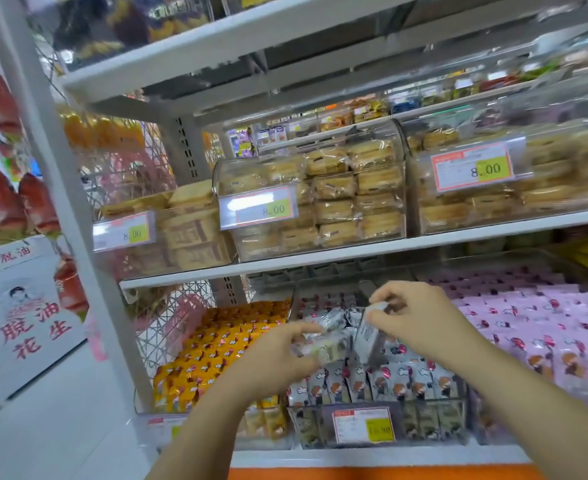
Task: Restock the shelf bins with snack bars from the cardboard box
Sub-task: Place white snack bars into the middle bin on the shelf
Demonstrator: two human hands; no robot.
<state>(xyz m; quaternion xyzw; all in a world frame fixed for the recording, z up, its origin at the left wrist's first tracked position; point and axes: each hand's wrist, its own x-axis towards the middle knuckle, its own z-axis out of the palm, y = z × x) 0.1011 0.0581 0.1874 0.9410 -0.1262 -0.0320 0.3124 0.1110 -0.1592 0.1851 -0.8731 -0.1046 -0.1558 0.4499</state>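
Note:
Both my hands hover over the middle clear bin (pixel 382 408) on the lower shelf, which holds rows of grey-wrapped snack bars (pixel 379 381). My left hand (pixel 272 358) grips a small bundle of grey and white bars (pixel 323 344) by its left end. My right hand (pixel 414 318) pinches one grey bar (pixel 368 336) between thumb and fingers, tilted on end just above the bin's stacked bars. The cardboard box is out of view.
A yellow-wrapped snack bin (pixel 216 362) sits to the left, a pink-wrapped one (pixel 545 334) to the right. Clear lidded bins of cakes (pixel 320 199) fill the shelf above. A white upright post (pixel 60 188) and a white sign (pixel 26 313) stand at the left.

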